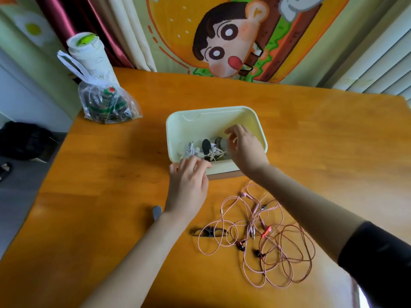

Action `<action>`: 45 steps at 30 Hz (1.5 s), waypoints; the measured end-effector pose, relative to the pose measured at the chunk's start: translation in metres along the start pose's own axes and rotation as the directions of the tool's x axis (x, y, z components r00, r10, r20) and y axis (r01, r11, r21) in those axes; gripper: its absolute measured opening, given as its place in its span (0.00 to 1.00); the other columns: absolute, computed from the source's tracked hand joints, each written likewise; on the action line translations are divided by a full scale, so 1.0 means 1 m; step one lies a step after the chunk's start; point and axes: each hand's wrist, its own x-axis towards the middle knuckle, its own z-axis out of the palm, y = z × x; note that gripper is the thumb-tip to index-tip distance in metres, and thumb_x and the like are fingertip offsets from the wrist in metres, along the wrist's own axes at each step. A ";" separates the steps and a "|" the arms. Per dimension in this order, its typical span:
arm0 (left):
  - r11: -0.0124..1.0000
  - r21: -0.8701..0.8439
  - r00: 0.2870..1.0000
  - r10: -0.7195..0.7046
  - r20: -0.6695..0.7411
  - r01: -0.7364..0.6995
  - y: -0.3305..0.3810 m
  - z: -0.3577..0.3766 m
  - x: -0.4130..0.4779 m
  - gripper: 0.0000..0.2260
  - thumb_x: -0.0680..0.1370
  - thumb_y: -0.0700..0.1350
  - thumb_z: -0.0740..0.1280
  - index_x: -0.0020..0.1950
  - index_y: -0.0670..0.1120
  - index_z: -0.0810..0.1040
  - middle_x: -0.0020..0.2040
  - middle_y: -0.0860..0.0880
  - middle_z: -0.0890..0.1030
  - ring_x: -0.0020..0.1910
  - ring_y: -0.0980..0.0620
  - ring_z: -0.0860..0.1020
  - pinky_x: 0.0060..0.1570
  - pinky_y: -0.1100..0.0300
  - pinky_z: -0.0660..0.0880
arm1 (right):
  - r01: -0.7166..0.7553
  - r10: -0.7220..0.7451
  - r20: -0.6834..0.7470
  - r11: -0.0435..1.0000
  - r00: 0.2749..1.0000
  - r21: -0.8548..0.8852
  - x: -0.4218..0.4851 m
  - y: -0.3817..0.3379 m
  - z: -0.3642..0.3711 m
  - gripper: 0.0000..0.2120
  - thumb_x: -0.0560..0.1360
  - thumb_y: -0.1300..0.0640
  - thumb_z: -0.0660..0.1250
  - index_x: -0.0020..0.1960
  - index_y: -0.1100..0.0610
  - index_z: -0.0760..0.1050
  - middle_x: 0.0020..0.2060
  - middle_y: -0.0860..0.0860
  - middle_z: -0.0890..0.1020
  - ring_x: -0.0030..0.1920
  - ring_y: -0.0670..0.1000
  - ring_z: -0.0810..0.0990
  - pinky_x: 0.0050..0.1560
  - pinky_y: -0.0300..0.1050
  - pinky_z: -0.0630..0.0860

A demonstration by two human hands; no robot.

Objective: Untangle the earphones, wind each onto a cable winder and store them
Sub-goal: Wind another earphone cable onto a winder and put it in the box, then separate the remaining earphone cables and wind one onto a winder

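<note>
A pale yellow storage box [200,121] stands open in the middle of the orange table. White earphones wound on winders [193,151] and a black winder [206,146] lie inside it. My left hand [189,183] rests on the box's near rim, fingers relaxed. My right hand [242,147] hovers over the box's right side with fingers loosely spread, holding nothing that I can see. In front of the box lie tangled pink earphones [235,221] and dark red earphones [289,247]. A black winder [209,232] and a grey winder [157,211] lie on the table.
A clear plastic bag of small items [106,103] and a white cup in a carrier bag [89,56] stand at the table's back left. A cartoon wall hanging [229,36] is behind the table. The table's left edge drops to the floor.
</note>
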 end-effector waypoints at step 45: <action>0.698 -0.668 0.966 -0.196 0.169 0.259 0.067 -0.032 -0.007 0.12 0.83 0.40 0.56 0.43 0.43 0.76 0.37 0.55 0.77 0.30 0.63 0.70 0.30 0.72 0.64 | -0.176 0.179 0.260 0.984 0.949 -0.036 -0.139 0.037 -0.080 0.08 0.80 0.54 0.61 0.53 0.57 0.76 0.43 0.51 0.83 0.44 0.51 0.82 0.48 0.46 0.78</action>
